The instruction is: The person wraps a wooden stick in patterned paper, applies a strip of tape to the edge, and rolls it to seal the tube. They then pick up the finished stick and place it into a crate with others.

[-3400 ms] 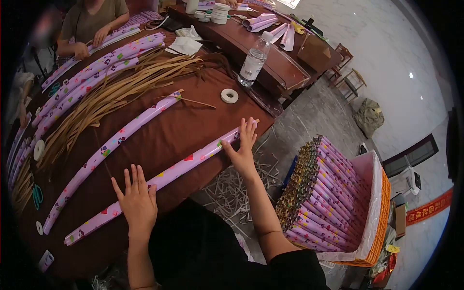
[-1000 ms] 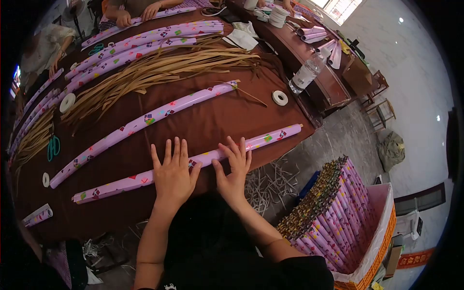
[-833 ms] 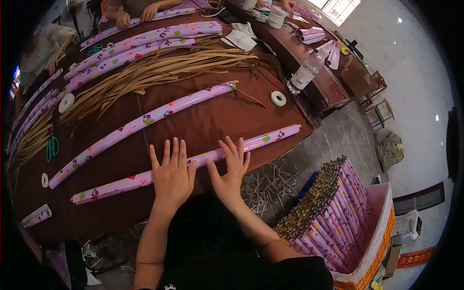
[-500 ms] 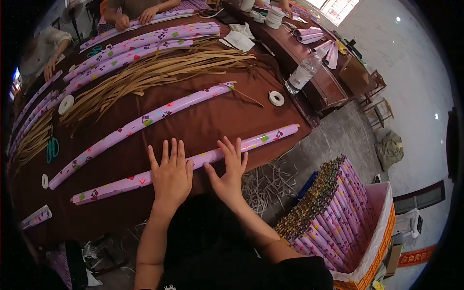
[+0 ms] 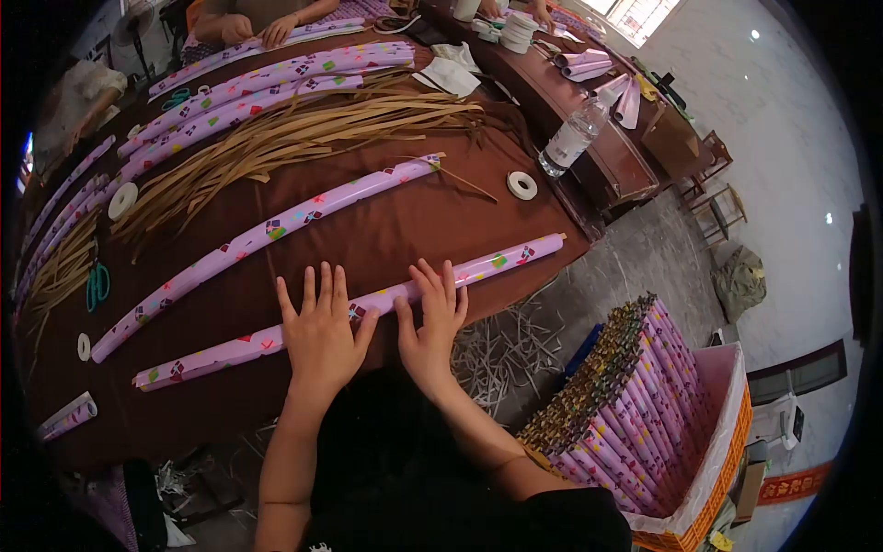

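Note:
A long thin roll of shiny purple patterned film (image 5: 501,262) lies slantwise along the near side of the brown-covered table. My left hand (image 5: 322,336) rests flat across its middle, fingers spread and pointing away from me. A little to the right, my right hand (image 5: 430,327) also lies on the roll with its fingers stretched out and the thumb apart. A short length of the roll shows between the two thumbs. Beyond my hands is a second, longer purple roll (image 5: 276,230), untouched, with a thin brown strip sticking out at its right end.
Brown flat strips (image 5: 303,129) lie in a heap farther back, with more purple rolls behind. Around are a white tape roll (image 5: 522,196), green-handled scissors (image 5: 97,285) and a bottle (image 5: 570,143). An orange basket (image 5: 727,478) of finished-looking rolls stands right. A co-worker's hands (image 5: 276,30) work opposite.
Both hands stay on the near roll with only small shifts, the right thumb now lying upon it. A dark patterned patch now shows beside my left thumb. The whole view shifts slightly left.

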The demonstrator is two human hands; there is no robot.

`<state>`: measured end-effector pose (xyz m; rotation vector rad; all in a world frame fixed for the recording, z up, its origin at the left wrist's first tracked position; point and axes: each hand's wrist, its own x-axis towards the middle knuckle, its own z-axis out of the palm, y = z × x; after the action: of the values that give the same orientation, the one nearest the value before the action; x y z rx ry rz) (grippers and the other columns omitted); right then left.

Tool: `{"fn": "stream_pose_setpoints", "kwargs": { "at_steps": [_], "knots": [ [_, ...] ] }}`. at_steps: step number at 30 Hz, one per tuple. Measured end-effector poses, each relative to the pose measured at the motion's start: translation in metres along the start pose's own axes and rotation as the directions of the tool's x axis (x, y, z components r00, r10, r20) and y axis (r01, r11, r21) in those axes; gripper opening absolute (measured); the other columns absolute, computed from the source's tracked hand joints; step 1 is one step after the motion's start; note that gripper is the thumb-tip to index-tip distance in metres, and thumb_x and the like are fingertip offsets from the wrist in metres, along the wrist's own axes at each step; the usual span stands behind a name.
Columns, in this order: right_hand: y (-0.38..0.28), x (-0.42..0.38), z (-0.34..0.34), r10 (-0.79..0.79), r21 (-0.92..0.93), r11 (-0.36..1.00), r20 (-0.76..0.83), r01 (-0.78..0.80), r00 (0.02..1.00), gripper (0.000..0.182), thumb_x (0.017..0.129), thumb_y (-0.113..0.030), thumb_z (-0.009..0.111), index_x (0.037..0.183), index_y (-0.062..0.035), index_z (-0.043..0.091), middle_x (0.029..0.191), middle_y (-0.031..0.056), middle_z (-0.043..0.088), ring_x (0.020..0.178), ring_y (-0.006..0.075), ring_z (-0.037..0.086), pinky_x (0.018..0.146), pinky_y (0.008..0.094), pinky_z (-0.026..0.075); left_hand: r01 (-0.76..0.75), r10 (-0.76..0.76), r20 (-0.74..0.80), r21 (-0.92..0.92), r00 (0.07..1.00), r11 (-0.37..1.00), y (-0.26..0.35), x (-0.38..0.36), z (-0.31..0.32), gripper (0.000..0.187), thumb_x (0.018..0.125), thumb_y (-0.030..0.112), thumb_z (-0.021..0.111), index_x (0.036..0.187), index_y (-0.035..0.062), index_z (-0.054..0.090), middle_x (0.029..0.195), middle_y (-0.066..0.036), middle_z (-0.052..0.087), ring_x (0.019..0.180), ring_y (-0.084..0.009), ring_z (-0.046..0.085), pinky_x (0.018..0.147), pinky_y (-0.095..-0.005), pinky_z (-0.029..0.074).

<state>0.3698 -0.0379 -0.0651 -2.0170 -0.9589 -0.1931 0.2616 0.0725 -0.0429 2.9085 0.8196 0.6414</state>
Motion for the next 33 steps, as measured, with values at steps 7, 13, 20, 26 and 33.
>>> {"fn": "stream_pose_setpoints", "kwargs": {
  "at_steps": [7, 13, 20, 26, 33],
  "knots": [
    [0.006, -0.002, -0.007, -0.003, 0.068, 0.998, 0.058, -0.001, 0.998, 0.050, 0.092, -0.010, 0.058, 0.141, -0.0081, 0.046, 0.149, 0.0101, 0.043, 0.148, 0.0338, 0.023, 0.117, 0.0553, 0.007, 0.001, 0.001, 0.042, -0.037, 0.999, 0.999, -0.003, 0.000, 0.001, 0.068, 0.094, 0.045, 0.052, 0.138, -0.0065, 0.048, 0.140, -0.023, 0.052, 0.136, -0.0371, 0.043, 0.118, -0.0572, 0.010],
    [-0.001, -0.009, -0.001, -0.275, -0.130, 0.940, 0.256, 0.315, 0.927, 0.061, 0.095, -0.035, 0.054, 0.149, -0.0116, 0.039, 0.158, 0.0087, 0.032, 0.149, 0.0319, 0.020, 0.115, 0.0622, 0.002, -0.035, 0.034, 0.046, 0.016, 0.998, 0.999, -0.003, 0.000, -0.005, 0.063, 0.096, 0.040, 0.048, 0.139, -0.0063, 0.046, 0.142, -0.023, 0.050, 0.137, -0.0364, 0.042, 0.119, -0.0570, 0.010],
    [0.099, 0.032, -0.072, -0.160, -0.502, 0.834, 0.180, 0.230, 0.971, 0.070, 0.091, -0.045, 0.055, 0.151, -0.0144, 0.036, 0.157, 0.0054, 0.034, 0.148, 0.0298, 0.025, 0.116, 0.0626, 0.004, -0.005, 0.005, 0.046, 0.012, 0.999, 1.000, -0.006, 0.000, 0.006, 0.055, 0.100, 0.033, 0.044, 0.140, -0.0040, 0.047, 0.142, -0.021, 0.051, 0.136, -0.0353, 0.044, 0.119, -0.0570, 0.012],
    [0.173, 0.076, -0.110, -0.042, -0.578, 0.814, -0.156, -0.057, 0.987, 0.048, 0.103, -0.032, 0.046, 0.147, -0.0132, 0.043, 0.157, 0.0054, 0.035, 0.149, 0.0298, 0.022, 0.118, 0.0556, 0.005, -0.003, 0.001, 0.036, 0.042, 0.999, 0.999, -0.005, 0.000, 0.007, 0.054, 0.098, 0.032, 0.048, 0.139, -0.0031, 0.048, 0.141, -0.021, 0.052, 0.135, -0.0352, 0.045, 0.118, -0.0588, 0.013],
    [0.055, 0.048, -0.022, -0.118, -0.333, 0.929, 0.151, 0.163, 0.981, 0.033, 0.099, -0.034, 0.054, 0.125, -0.0193, 0.068, 0.145, 0.0035, 0.052, 0.146, 0.0322, 0.028, 0.117, 0.0608, 0.004, 0.070, -0.070, 0.067, 0.004, 0.995, 0.998, -0.003, -0.007, 0.007, 0.058, 0.101, 0.038, 0.041, 0.142, -0.0017, 0.044, 0.145, -0.019, 0.048, 0.136, -0.0368, 0.042, 0.117, -0.0594, 0.013]
  ]
}}
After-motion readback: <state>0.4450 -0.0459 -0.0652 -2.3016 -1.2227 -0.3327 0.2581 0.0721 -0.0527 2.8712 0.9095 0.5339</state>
